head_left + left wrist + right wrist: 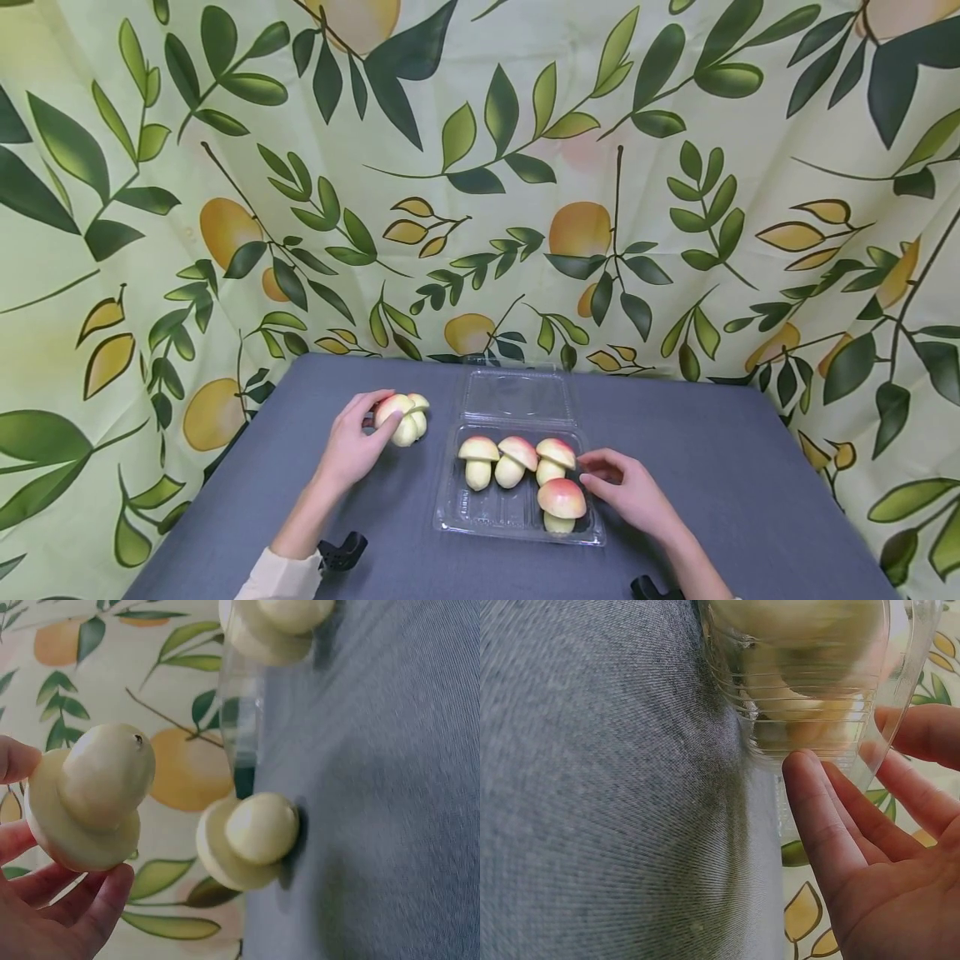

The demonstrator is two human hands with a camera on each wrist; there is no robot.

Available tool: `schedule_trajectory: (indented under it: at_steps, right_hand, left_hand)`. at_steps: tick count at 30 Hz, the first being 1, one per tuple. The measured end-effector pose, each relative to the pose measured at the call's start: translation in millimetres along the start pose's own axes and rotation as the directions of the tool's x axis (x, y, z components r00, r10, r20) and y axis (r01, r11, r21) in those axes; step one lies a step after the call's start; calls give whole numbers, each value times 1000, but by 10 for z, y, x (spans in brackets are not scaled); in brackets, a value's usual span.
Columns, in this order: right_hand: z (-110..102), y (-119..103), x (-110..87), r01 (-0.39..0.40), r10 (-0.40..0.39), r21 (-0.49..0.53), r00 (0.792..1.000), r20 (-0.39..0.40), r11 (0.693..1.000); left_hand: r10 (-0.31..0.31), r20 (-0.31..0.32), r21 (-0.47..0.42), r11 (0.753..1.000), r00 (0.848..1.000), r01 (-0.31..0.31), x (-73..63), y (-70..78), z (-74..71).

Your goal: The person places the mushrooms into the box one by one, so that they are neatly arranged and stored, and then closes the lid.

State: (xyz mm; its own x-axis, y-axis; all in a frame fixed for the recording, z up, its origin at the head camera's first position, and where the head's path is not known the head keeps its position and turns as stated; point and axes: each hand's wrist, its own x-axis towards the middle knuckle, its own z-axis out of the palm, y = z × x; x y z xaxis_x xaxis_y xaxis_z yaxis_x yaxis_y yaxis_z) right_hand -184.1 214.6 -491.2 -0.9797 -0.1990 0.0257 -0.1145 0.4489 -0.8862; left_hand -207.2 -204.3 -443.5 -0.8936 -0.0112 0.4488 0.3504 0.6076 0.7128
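My left hand (356, 437) pinches a toy mushroom (388, 408) with a pale stem and red-tinted cap at the left of the table. In the left wrist view its underside faces the camera, thumb and fingers around the cap's edge. A second mushroom (262, 829) lies on the table just beyond it. My right hand (626, 487) holds the right edge of a clear plastic container (517, 537), fingertips at the rim and side wall. Several mushrooms sit inside: three in a row at the back and one red-capped mushroom (561, 498) at the front right.
The container's clear lid (517, 396) is folded back behind it on the grey table (675, 433). A patterned cloth (510, 250) with leaves and orange fruit hangs behind the table. A black wrist mount (343, 552) sits by the left sleeve.
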Motion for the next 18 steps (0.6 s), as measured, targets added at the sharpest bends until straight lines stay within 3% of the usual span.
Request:
schedule_trajectory:
  at_steps: [18]
  right_hand:
    - [0,20,5,-3,3,14,1000,10,1000]
  left_hand:
    - [120,65,-122,986,991,-112,-85,310,246]
